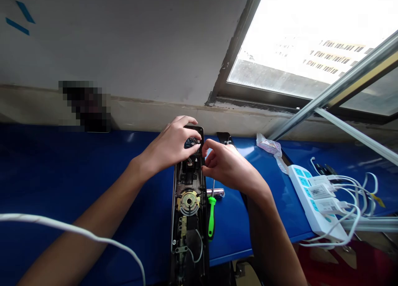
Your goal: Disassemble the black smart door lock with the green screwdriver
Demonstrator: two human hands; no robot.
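A long black device housing [189,186] lies open on the blue table, with a round metal part [189,201], small brackets and wires showing inside. My left hand [178,141] reaches over its far end, fingers apart and curved, the thumb and fingertips around a small dark part there. My right hand [224,163] is at the right edge of the housing, its fingers curled; whatever they may hold is hidden. A screwdriver with a green handle [211,217] lies right of the housing, beside a pinkish wrapped item [219,192].
On the right, a white power strip [306,195] holds several plugs and white cables. A clear plastic packet [269,146] lies near the wall. A white cable [93,237] crosses my left forearm. A metal frame bar [336,87] slants before the window.
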